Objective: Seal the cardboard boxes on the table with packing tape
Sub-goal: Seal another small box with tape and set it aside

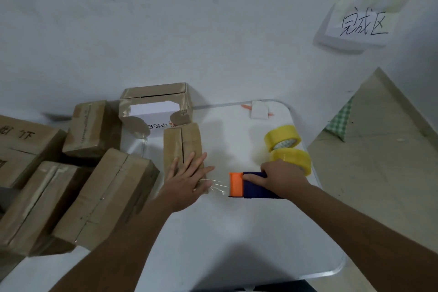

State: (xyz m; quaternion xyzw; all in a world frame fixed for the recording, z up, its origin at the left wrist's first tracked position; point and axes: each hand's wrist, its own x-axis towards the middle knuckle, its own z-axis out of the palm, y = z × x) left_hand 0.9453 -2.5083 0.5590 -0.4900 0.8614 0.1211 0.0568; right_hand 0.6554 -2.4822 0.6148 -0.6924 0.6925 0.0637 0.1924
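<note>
A small cardboard box [182,142] lies in the middle of the white table [225,232], its top seam running away from me. My left hand [187,179] presses flat on its near end with fingers spread. My right hand [282,179] grips a blue tape dispenser [256,186] with an orange front and a yellow roll [292,160], just right of the box. A strip of clear tape [216,185] stretches from the dispenser to the box's near end.
Several more cardboard boxes [102,197] crowd the table's left side, one [156,104] torn open at the back. A spare yellow tape roll [282,137] stands behind the dispenser. A paper sign [360,26] hangs on the wall at right. The table's right edge drops to the floor.
</note>
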